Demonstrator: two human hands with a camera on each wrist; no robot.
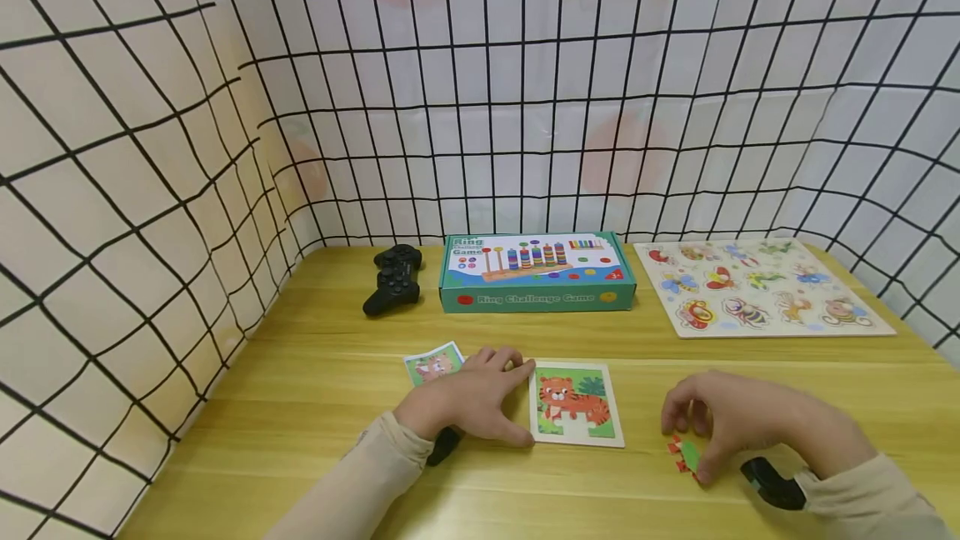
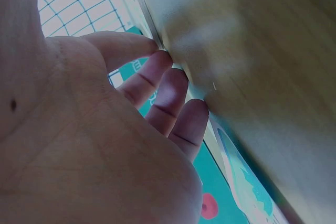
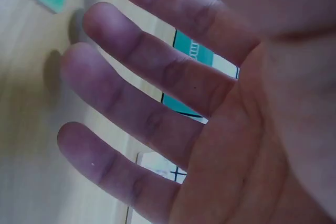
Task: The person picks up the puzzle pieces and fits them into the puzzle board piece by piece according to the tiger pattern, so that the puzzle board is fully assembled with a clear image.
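A framed tiger puzzle [image 1: 576, 399] lies flat on the table, with a pale piece-shaped gap at its lower middle. My left hand [image 1: 480, 394] rests at its left edge, thumb and index fingertip against the frame, the other fingertips down on the wood in the left wrist view. Under that hand's far side a picture card [image 1: 435, 363] is partly hidden. To the right, my right hand [image 1: 738, 419] arches with loosely bent fingers over a small green and red puzzle piece [image 1: 688, 455]. Its thumb overlaps the piece's near edge; the right wrist view shows the fingers spread apart.
Behind the hands stands a green Ring Challenge Game box [image 1: 536, 273]. A black game controller [image 1: 395, 279] lies left of it. At the back right is a wooden board of animal pictures [image 1: 761, 288]. White cloth with a black grid [image 1: 495, 107] encloses the back and sides.
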